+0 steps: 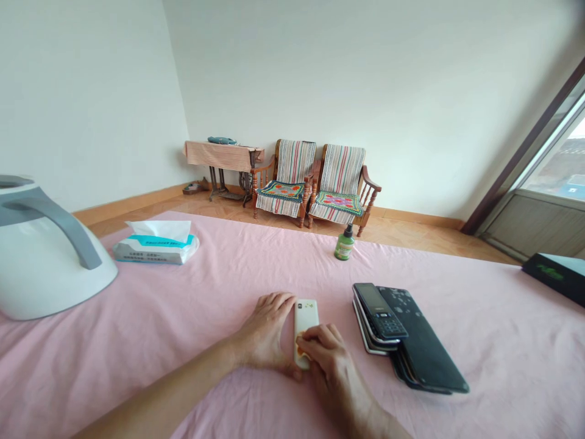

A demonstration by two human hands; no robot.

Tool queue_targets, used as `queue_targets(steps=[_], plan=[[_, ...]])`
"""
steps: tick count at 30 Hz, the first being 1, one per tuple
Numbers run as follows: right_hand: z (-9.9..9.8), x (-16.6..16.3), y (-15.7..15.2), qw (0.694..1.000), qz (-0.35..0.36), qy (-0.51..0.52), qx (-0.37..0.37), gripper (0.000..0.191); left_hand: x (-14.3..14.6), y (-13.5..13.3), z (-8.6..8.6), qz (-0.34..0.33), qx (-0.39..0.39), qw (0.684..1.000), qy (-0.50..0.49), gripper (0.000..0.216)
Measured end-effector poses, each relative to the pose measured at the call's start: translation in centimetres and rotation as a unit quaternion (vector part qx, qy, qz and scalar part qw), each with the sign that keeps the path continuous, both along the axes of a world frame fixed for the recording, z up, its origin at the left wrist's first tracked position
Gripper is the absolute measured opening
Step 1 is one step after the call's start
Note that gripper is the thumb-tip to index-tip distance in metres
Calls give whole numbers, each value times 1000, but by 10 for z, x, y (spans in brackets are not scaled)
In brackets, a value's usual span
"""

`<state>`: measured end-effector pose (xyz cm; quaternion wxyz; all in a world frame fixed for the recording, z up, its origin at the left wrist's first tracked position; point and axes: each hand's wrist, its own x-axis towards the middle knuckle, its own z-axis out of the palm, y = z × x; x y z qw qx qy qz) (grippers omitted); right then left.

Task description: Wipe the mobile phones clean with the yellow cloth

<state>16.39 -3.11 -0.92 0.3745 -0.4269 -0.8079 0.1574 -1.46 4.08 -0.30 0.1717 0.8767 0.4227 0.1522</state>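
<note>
A white phone (306, 314) lies on the pink cloth with its back up; a dark camera spot and small yellowish marks show near its top. My left hand (265, 332) steadies it from the left, with fingers at the upper edge and the thumb at the lower end. Pinched in the fingers of my right hand (336, 366) is a small orange-and-white piece (301, 347), pressed on the lower part of the phone. Its kind is mostly hidden by the fingers. To the right, a dark keypad phone (380, 312) tops a stack beside a larger black flat device (427, 341).
A pink cloth (219, 292) covers the surface. At the left stand a white-and-grey kettle-like vessel (50, 256) and a tissue pack (155, 244). A green spray bottle (344, 244) stands at the far edge, a black box (555, 277) at the right. Two chairs (338, 177) are beyond.
</note>
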Motion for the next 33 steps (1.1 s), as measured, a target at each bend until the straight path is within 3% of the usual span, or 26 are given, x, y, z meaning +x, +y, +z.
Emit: queue_targets(steps=[5,9,14,21,24,30,33], plan=[[-9,8,-14,998,51,-16,20,29,0,0,1,-5,12,1000,-17,112],[-18,14,-12,999,15,24,28,38,-1,1,2,-6,-3,1000,1,112],[-17,13,19,997,-60,44,9,33,-2,1,3,-14,-11,1000,6,117],[-8,5,71,998,-57,33,4,28,-1,-1,8,-23,-15,1000,-3,115],[-7,5,61,998,-48,33,5,29,-1,-2,8,-20,-21,1000,-2,115],[-13,11,0,1000,20,18,-3,40,-1,0,5,-10,-22,1000,-4,117],[-14,13,-3,1000,17,23,-10,40,-1,1,3,-9,-16,1000,-3,118]])
